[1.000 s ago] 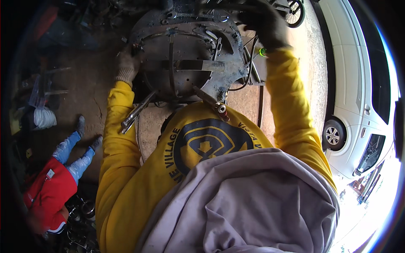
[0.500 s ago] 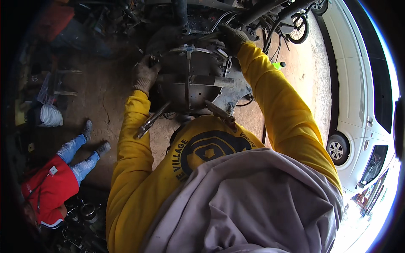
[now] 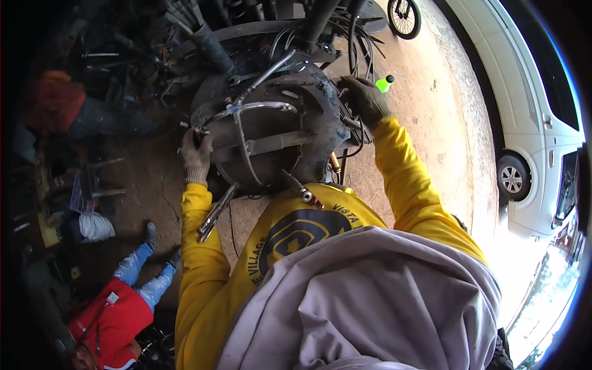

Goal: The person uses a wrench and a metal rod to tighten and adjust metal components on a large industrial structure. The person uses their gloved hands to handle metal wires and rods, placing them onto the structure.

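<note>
A dark, round-topped metal workbench (image 3: 336,132) stands before me. On it sits a frame of bent metal rods (image 3: 245,145), with a flat metal bar (image 3: 280,143) crossing beneath. My gloved left hand (image 3: 197,154) is at the left rim, fingers closed round a small dark thing I cannot make out. At the right edge, beside a bundle of cables, my gloved right hand (image 3: 368,103) has its fingers curled in; shadow hides what they grip. Locking pliers (image 3: 217,213) stick out at the near left edge, and a second clamp-like tool (image 3: 302,188) points toward my chest.
A thin metal rod (image 3: 265,77) slants beyond the frame, near an open-end wrench (image 3: 246,77). A green bottle (image 3: 385,83) stands right of my right hand. A person in red (image 3: 111,317) is at lower left. A white van (image 3: 524,123) and a bicycle wheel (image 3: 404,17) are at right.
My right hand has come back from the bench's far side to its right edge. The left hand stays by the left rim. The whole view has shifted, and the rod frame appears turned.
</note>
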Demonstrator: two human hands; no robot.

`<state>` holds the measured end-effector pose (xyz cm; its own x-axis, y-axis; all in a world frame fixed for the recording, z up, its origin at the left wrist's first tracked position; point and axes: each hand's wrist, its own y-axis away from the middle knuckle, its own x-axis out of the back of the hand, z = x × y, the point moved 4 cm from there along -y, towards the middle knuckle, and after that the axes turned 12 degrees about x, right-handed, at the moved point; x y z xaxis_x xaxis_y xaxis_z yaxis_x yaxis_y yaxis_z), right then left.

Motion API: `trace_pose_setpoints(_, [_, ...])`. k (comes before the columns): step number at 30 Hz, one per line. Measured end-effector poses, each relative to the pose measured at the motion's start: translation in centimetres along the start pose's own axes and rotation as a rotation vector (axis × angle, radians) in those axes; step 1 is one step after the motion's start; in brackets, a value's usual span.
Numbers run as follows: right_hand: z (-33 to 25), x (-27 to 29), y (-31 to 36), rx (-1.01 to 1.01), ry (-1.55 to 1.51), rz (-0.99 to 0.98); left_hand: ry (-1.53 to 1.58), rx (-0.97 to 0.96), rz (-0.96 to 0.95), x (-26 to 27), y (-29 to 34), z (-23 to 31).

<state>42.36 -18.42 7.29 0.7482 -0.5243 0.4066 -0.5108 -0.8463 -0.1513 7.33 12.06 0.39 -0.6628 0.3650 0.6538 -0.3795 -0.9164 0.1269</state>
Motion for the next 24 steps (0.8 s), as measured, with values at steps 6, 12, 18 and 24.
trace_pose_setpoints(6, [0.3, 5.9, 2.0, -0.266, -0.27, 0.75, -0.002, -0.263, 0.297, 0.1, 3.0, -0.1])
trace_pose_setpoints(12, [4.5, 12.9, 0.3, -0.101, -0.356, 0.855, -0.155, -0.193, 0.438, 0.2, 6.1, -0.8])
trace_pose_setpoints(18, [16.8, 10.7, 7.5, -0.617, -0.318, 0.724, -0.396, -0.1, 0.428, 1.7, 8.4, -0.6])
trace_pose_setpoints(24, [28.0, 1.7, 18.8, -1.058, -0.078, 0.254, -0.443, -0.146, 0.363, 1.5, 7.1, -1.6])
